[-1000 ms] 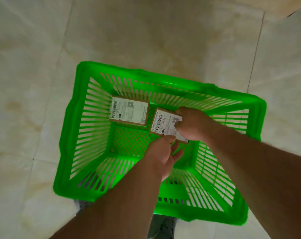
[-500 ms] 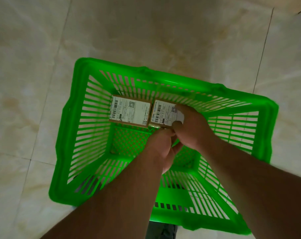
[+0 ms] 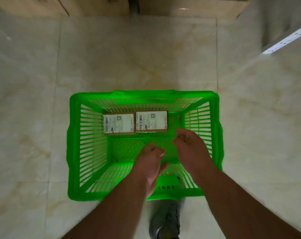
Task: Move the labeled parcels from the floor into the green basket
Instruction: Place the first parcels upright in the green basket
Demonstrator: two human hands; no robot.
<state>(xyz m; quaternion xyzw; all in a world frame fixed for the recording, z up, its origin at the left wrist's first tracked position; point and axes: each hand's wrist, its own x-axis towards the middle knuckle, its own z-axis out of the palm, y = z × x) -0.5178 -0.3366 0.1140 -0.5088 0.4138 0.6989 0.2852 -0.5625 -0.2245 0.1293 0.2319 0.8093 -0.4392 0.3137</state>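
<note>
The green basket (image 3: pixel 74 144) stands on the tiled floor in front of me. Two brown parcels with white labels lie side by side against its far wall: the left parcel (image 3: pixel 119 124) and the right parcel (image 3: pixel 151 121). My left hand (image 3: pixel 150 164) hovers over the basket's near half, fingers loosely apart and holding nothing. My right hand (image 3: pixel 191 149) is beside it, just short of the right parcel, fingers curled loosely and empty. Neither hand touches a parcel.
A grey shoe (image 3: pixel 166 221) shows on the floor just behind the basket. Wooden furniture bases (image 3: pixel 98 6) run along the top edge. A white power strip (image 3: pixel 287 38) lies at the upper right. Beige floor tiles surround the basket.
Both hands let go of the right parcel, which now lies flat next to the left one, and pulled back toward me. The camera has tilted up, showing more floor.
</note>
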